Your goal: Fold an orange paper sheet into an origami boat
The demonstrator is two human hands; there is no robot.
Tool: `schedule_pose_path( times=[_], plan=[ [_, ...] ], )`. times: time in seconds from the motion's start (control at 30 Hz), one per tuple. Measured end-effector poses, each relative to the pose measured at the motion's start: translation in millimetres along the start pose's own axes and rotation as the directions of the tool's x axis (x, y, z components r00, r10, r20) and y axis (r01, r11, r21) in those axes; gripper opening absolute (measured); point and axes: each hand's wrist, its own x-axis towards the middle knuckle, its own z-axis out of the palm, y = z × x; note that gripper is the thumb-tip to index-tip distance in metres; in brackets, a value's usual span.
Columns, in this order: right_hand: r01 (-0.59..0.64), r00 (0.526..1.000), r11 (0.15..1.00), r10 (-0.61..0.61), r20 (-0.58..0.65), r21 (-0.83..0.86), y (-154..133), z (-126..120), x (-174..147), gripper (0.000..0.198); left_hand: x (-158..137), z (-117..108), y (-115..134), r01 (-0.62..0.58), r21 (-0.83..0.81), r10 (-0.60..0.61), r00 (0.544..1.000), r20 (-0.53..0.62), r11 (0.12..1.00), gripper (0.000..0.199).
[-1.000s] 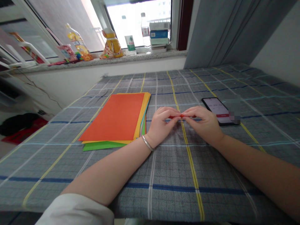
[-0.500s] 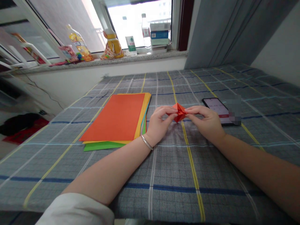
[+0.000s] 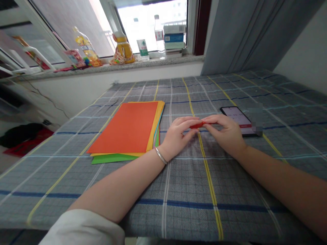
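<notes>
Presently, nearest you, the grey woven plaid cloth (image 3: 186, 190) spreads under both forearms; your left arm shows a white fabric sleeve (image 3: 84, 228) and a silver metal bangle (image 3: 160, 155). Farther in, your left hand (image 3: 176, 133) has its thumb and fingers closed about the left part of a small red folded paper piece (image 3: 196, 125); your right hand (image 3: 227, 134) pinches its right end in a narrow grip. Paper located between your fingertips, low over the cloth.

Progress, judged: sheet already reduced to a compact, narrow form, so folding looks well advanced. Folds remaining: cannot tell; your fingers hide much of it. To the left, the flat rectangular stack of orange-red, yellow and green paper (image 3: 127, 126) lies unfolded. Just beside your right hand: a black-edged phone (image 3: 238, 119), screen lit. Beyond: the speckled stone windowsill (image 3: 155, 62), bearing bottles and boxes.
</notes>
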Motion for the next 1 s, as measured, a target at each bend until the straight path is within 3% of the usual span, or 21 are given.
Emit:
schedule_pose_path(
  times=[0.2, 0.43, 0.7, 1.0],
  plan=[
    [0.134, 0.990, 0.987, -0.130, 0.050, -0.092, -9, 0, 2, 0.009, 1, 1, 3, 0.046, 0.007, -0.045, 0.996, -0.079, 0.999, 0.011],
    [0.140, 0.990, 0.988, -0.137, 0.041, -0.072, -10, 2, 3, 0.010, 2, 3, 5, 0.085, -0.058, -0.092, 0.987, -0.129, 0.995, 0.004],
    [-0.056, 0.998, 0.998, 0.057, -0.020, 0.043, 5, 3, 0, 0.011, 0, 0, -10, 0.178, -0.152, -0.203, 0.964, -0.169, 0.972, 0.007],
    [-0.254, 0.957, 0.944, 0.277, -0.089, 0.210, 19, 7, 1, 0.008, 2, 1, -18, 0.300, -0.329, -0.382, 0.897, -0.222, 0.895, 0.006]
  ],
)
